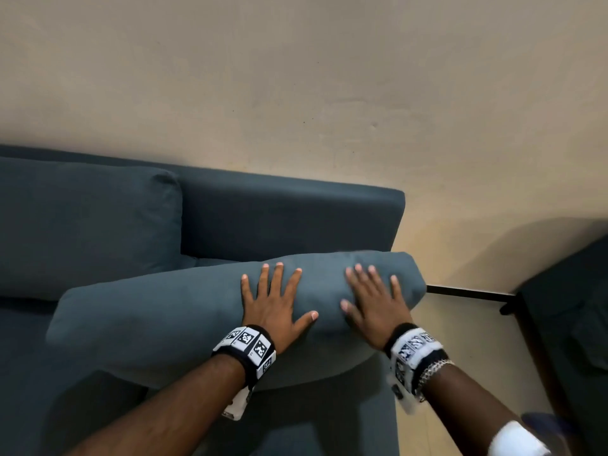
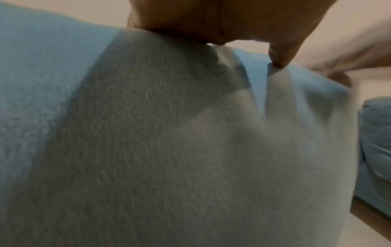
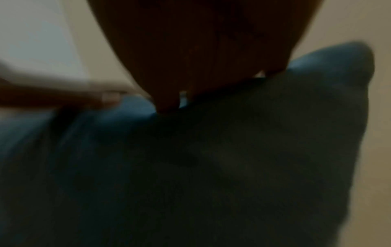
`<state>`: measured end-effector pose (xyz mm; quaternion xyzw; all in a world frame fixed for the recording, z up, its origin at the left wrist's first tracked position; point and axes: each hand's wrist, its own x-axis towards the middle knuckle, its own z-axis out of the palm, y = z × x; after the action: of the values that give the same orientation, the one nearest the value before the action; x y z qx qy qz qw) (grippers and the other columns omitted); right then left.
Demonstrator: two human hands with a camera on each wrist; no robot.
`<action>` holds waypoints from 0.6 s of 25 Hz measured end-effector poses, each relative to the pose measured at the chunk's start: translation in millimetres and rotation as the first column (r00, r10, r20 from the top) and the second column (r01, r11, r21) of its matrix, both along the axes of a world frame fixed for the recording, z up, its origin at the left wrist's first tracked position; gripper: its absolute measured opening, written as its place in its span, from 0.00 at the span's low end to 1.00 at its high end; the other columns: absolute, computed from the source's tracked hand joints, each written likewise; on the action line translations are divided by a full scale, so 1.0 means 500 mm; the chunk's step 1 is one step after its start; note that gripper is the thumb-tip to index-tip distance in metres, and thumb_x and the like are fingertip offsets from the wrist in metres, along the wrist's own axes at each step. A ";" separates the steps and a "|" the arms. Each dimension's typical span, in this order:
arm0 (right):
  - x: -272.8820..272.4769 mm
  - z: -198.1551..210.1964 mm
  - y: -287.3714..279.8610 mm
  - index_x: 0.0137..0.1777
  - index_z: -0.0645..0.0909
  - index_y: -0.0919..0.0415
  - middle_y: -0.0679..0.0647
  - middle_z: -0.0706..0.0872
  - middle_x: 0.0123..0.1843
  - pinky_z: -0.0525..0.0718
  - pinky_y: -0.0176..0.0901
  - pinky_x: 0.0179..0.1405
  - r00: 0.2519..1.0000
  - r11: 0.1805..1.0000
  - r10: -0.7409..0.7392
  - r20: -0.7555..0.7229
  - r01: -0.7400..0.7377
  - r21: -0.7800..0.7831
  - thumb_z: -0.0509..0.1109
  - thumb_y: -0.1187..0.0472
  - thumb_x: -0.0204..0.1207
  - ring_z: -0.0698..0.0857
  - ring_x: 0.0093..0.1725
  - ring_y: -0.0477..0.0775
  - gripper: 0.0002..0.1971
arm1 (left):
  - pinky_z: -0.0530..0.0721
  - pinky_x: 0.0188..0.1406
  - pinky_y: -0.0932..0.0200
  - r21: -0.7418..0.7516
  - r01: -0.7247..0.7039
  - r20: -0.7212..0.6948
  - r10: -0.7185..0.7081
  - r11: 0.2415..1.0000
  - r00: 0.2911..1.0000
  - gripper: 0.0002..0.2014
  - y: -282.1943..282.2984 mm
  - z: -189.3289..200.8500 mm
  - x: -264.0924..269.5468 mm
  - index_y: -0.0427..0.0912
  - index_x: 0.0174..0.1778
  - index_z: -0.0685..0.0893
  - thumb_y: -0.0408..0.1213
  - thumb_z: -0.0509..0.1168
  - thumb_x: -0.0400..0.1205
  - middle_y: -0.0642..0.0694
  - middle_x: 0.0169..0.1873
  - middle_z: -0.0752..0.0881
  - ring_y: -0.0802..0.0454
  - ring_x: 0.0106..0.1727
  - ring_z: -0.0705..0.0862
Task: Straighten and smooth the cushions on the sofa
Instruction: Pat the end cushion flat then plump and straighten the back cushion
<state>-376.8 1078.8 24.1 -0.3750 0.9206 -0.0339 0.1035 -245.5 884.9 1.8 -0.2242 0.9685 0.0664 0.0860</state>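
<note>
A dark teal cushion (image 1: 158, 327) lies tilted across the right end of the sofa (image 1: 289, 218), its right end bulging past the sofa's side. My left hand (image 1: 274, 294) lies flat on the cushion's middle, fingers spread. My right hand (image 1: 375, 297) presses flat near its right end, fingers straight. In the left wrist view the cushion fabric (image 2: 148, 150) fills the frame under my left hand (image 2: 211, 25). The right wrist view is dark and blurred, with my right hand (image 3: 201, 58) on the cushion (image 3: 232, 158). A second teal cushion (image 1: 85, 225) leans upright against the backrest at the left.
A beige wall (image 1: 296, 77) rises behind the sofa. To the right is light flooring (image 1: 460, 340), a dark baseboard (image 1: 470, 292) and the edge of another dark piece of furniture (image 1: 579, 307). The sofa seat (image 1: 49, 390) shows at the lower left.
</note>
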 end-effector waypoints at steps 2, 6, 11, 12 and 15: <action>-0.017 -0.035 0.005 0.91 0.32 0.50 0.53 0.34 0.93 0.39 0.75 0.87 0.986 0.956 0.017 0.165 -0.064 0.286 0.23 0.23 0.74 0.28 0.89 0.60 0.49 | 0.43 0.83 0.25 -0.011 0.011 0.011 -0.011 1.000 1.000 0.45 0.015 -0.001 -0.001 0.60 0.89 0.40 0.77 0.44 0.79 0.49 0.91 0.46 0.40 0.90 0.47; -0.044 0.079 -0.006 0.90 0.59 0.50 0.53 0.55 0.93 0.43 0.62 0.90 0.991 0.822 -0.128 -0.048 0.079 -0.564 0.52 0.38 0.87 0.48 0.93 0.57 0.34 | 0.43 0.82 0.24 -0.027 -0.042 0.006 0.042 0.999 0.999 0.45 0.013 -0.005 0.004 0.61 0.89 0.43 0.79 0.42 0.78 0.49 0.90 0.48 0.38 0.89 0.49; -0.081 -0.067 0.044 0.91 0.54 0.42 0.50 0.50 0.94 0.43 0.69 0.90 0.993 0.994 -0.109 0.048 0.110 -0.024 0.23 0.22 0.74 0.44 0.93 0.58 0.49 | 0.43 0.83 0.24 -0.004 -0.015 0.031 0.015 1.000 0.999 0.45 0.003 0.003 -0.008 0.63 0.89 0.46 0.80 0.43 0.78 0.50 0.90 0.48 0.42 0.90 0.48; -0.103 -0.082 0.057 0.90 0.58 0.42 0.50 0.53 0.94 0.45 0.70 0.89 0.979 0.982 -0.177 0.098 0.182 -0.045 0.31 0.22 0.77 0.46 0.93 0.59 0.46 | 0.42 0.82 0.23 -0.009 -0.001 0.047 0.001 1.000 0.999 0.44 0.006 0.002 -0.008 0.63 0.89 0.46 0.79 0.43 0.78 0.49 0.91 0.47 0.42 0.90 0.46; -0.154 -0.061 0.090 0.82 0.71 0.53 0.58 0.68 0.87 0.59 0.65 0.85 0.847 0.739 -0.522 0.103 0.509 -0.441 0.65 0.37 0.83 0.63 0.88 0.65 0.33 | 0.35 0.79 0.19 -0.015 -0.069 0.056 0.070 0.998 0.996 0.47 0.010 0.003 -0.008 0.59 0.89 0.48 0.80 0.43 0.76 0.49 0.91 0.47 0.40 0.90 0.42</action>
<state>-454.0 1123.6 -6.2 -0.1197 0.9556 -0.2690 -0.0124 -249.3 889.6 3.3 -0.2600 0.9577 0.0566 0.1096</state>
